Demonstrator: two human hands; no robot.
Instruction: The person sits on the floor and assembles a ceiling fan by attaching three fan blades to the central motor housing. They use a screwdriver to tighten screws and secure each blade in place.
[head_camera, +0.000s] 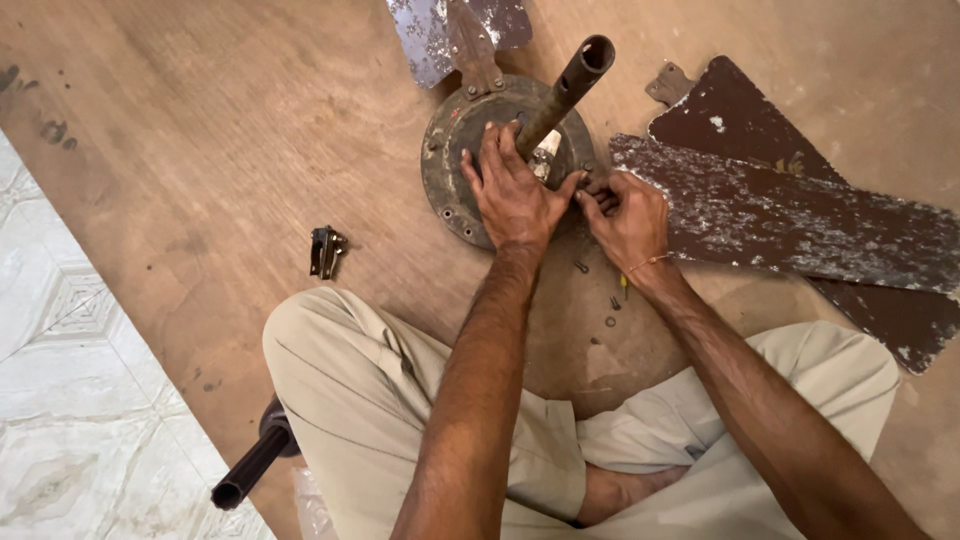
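Note:
A round, rusty ceiling fan motor housing (452, 140) lies on a wooden board, with a dark down-rod pipe (566, 88) rising from its centre. My left hand (511, 190) rests flat on the housing, fingers spread beside the pipe. My right hand (626, 214) pinches something small at the housing's right rim, where a worn brown fan blade (780, 215) meets it. What the fingers pinch is hidden. A second brown blade (745, 110) lies behind it, and a silvery blade (430, 30) sticks out at the top.
Small screws and washers (605, 300) lie on the wooden board (200, 130) in front of my crossed legs. A small metal clip (326, 250) sits to the left. A dark pipe (252, 468) lies by my left knee. White tiled floor (60, 400) borders the board.

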